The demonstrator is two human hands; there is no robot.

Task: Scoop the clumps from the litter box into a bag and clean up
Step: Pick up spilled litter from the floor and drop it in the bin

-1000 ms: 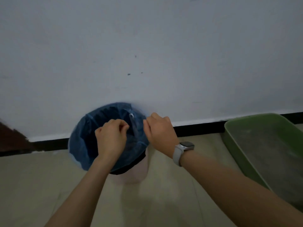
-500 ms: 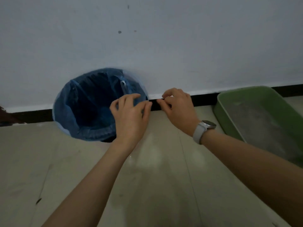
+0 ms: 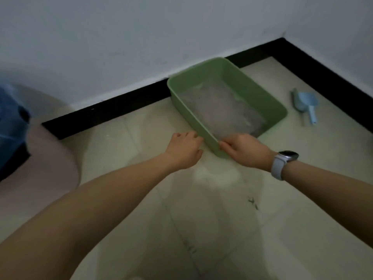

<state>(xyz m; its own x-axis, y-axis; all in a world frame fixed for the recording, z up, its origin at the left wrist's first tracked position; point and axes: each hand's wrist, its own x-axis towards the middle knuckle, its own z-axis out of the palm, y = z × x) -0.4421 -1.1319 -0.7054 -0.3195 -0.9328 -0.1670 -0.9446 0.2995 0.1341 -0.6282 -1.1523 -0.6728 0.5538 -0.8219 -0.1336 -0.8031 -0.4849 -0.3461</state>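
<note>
Right hand gripping near corner of green litter box, left hand curled against its side, grip unclear, blue scoop beyond right hand on floor

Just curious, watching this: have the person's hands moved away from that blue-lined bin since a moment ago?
Yes. Both hands have left the bin and gone rightward along the wall to the green litter box; the right hand grips its near corner, the left hand is beside it.

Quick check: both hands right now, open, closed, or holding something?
Left hand: fingers on the litter box rim; grip cannot be told.
Right hand: gripping its near corner.
</note>
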